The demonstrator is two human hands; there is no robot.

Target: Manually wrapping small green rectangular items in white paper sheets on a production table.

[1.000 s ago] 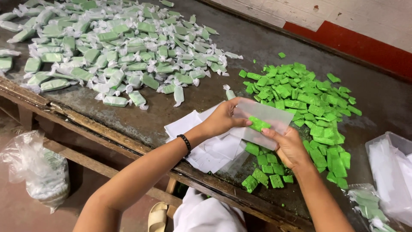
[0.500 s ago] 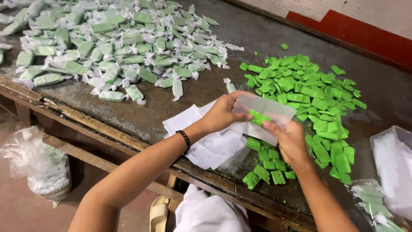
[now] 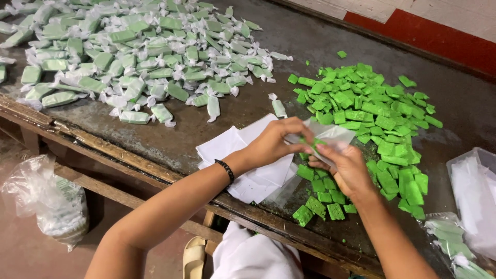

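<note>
My left hand (image 3: 276, 140) and my right hand (image 3: 345, 166) meet over the table's front edge, both gripping one clear wrapper sheet (image 3: 330, 134) folded around a green candy block (image 3: 313, 142). Under my hands lies a stack of white wrapper sheets (image 3: 243, 155). A heap of bare green candy blocks (image 3: 372, 119) spreads to the right of my hands. A big pile of wrapped green candies (image 3: 134, 57) covers the far left of the table. A black band circles my left wrist.
The dark table (image 3: 289, 46) has a worn wooden front edge (image 3: 103, 150). A clear box of wrappers (image 3: 473, 191) stands at the right edge. A plastic bag (image 3: 49, 201) sits on the floor at lower left. A red-and-white wall band (image 3: 429, 36) runs behind.
My hands have closed the wrapper more tightly round the green block, and the sheet looks more folded. The view has shifted slightly.
</note>
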